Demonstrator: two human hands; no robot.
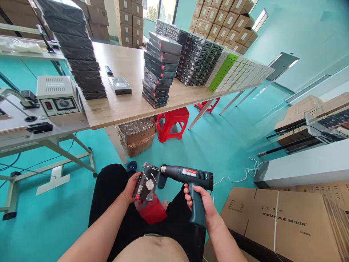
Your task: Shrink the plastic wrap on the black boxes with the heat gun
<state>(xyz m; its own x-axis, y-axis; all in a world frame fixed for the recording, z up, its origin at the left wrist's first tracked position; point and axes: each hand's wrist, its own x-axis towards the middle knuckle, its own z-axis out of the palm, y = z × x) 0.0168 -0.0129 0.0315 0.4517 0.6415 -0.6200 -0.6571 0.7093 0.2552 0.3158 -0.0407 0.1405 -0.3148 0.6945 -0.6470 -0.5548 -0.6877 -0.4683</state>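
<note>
Turquoise floor (218,149) underlies a wooden table (124,60), left grip (132,187) clasping a printed box (147,183), right grip (208,203) a heat gun (195,176).

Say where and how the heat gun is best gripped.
The heat gun is probably best gripped by its handle, from the person's right: the handle slopes from the barrel toward the person, and the right hand wraps it there. Avoid the nozzle, possibly hot, at the barrel's left end.

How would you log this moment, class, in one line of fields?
left grip: holds black box | right grip: holds heat gun | nozzle: facing black box | stacked boxes: on table
</note>
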